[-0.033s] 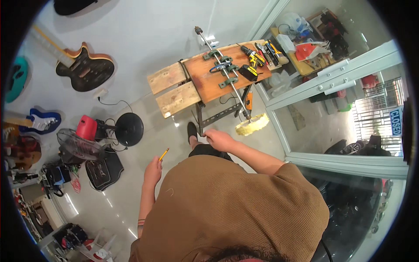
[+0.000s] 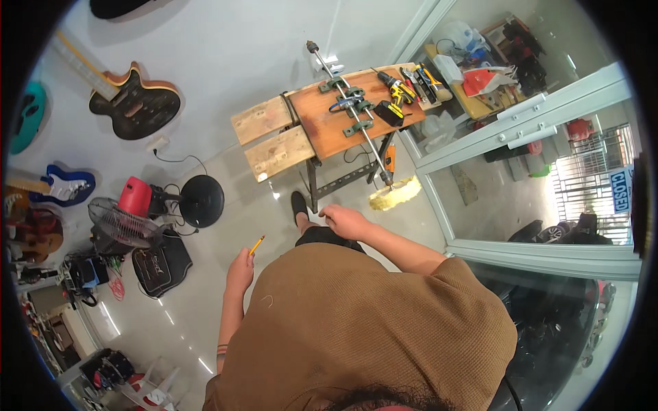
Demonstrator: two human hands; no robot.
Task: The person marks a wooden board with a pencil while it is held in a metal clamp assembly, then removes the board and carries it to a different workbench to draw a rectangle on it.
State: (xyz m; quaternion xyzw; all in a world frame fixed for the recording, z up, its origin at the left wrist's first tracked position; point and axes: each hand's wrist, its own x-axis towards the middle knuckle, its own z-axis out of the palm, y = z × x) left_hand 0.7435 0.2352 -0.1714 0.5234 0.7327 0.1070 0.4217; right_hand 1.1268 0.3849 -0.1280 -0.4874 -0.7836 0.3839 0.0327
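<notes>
Below: left hand (image 2: 239,272) grips one pencil (image 2: 256,244); right hand (image 2: 345,220) open, empty.

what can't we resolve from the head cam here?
- Head view: right hand shows its back only; the palm is turned away, so whether it holds anything is unclear.
- Left hand holds a pencil, but its tip is too small to judge.
- Small tools near the drill on the workbench are too small to identify.
- The person's torso hides the floor below.
</notes>
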